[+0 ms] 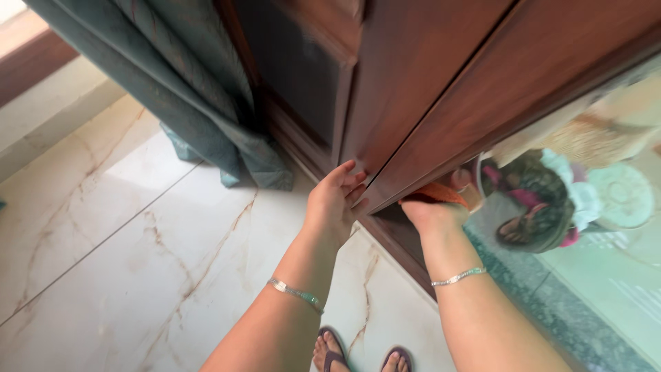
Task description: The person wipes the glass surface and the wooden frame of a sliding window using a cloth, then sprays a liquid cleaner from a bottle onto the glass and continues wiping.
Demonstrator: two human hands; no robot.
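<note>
Head view, looking down at a tall wooden wardrobe (441, 76) filling the upper centre and right of the frame.

Left hand (334, 200), centre of frame: fingers loosely spread and slightly curled, fingertips at the lower edge of the brown wardrobe door (413, 89); cannot tell if they press on it. Thin silver bracelet (296, 294) on that forearm, lower centre.

Right hand (432, 210), just right of centre: fingers hooked under the bottom edge of the mirrored door (592, 179), tips hidden behind it, so their exact grip cannot be told. A second silver bracelet (459, 277) on this wrist.

Mirror at right reflects the hand and patterned clothing.

Teal curtain (200, 103) hangs at upper left, hem touching the marble floor (117, 241). Two feet in purple sandals (361, 358) at the bottom edge, centre
</note>
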